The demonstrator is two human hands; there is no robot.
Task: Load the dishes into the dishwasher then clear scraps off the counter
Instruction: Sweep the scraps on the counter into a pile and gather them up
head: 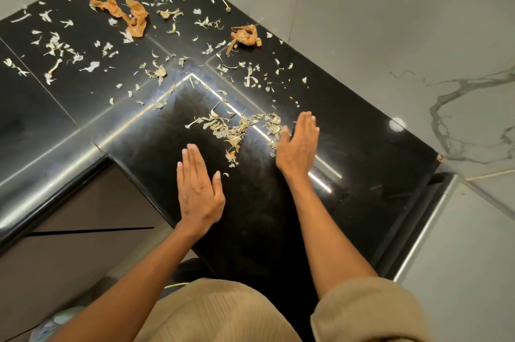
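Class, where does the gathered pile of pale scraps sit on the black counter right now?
In the head view, the pile of pale scraps lies mid-counter, just beyond and between the left hand and right hand, closer to the right.

- A home kitchen, judging by its fittings and mess.
- A polished black stone counter (278, 216) turns an L-shaped corner, its slabs meeting at visible seams.
- Grey marble-veined wall tiles (404, 35) rise behind it, far and right.
- Brown cabinet fronts (83, 230) sit under the counter's near left edge.
- Food scraps litter the top: pale vegetable peelings (231, 125) and orange-brown skins (133, 14).
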